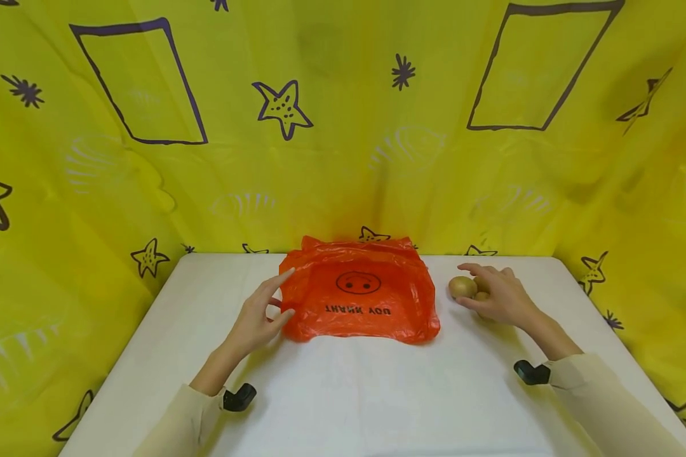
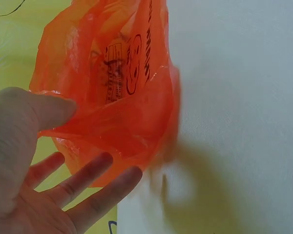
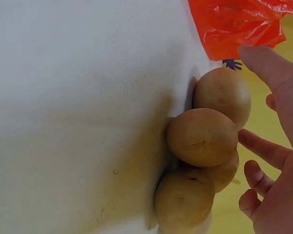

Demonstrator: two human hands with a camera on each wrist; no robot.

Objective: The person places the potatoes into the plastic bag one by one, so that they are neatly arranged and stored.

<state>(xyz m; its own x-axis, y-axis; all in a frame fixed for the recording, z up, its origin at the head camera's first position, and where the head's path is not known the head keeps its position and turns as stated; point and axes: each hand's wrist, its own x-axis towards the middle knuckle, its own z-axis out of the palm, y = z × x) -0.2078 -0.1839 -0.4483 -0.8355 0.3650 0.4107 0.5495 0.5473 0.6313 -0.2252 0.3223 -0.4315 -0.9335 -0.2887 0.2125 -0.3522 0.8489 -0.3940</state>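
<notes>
An orange plastic bag with black print lies flat on the white table, toward the back middle. My left hand is at its left edge, fingers straight and spread. In the left wrist view the thumb touches the bag while the other fingers stay beneath it, apart. Right of the bag sits a cluster of several brown potatoes. My right hand cups loosely beside them. In the right wrist view a fingertip touches the potatoes, and no finger wraps round any of them.
A yellow cloth with purple stars and rectangles hangs behind the table and down both sides. The table's back edge runs just behind the bag. Bare white tabletop lies in front of the bag, between my forearms.
</notes>
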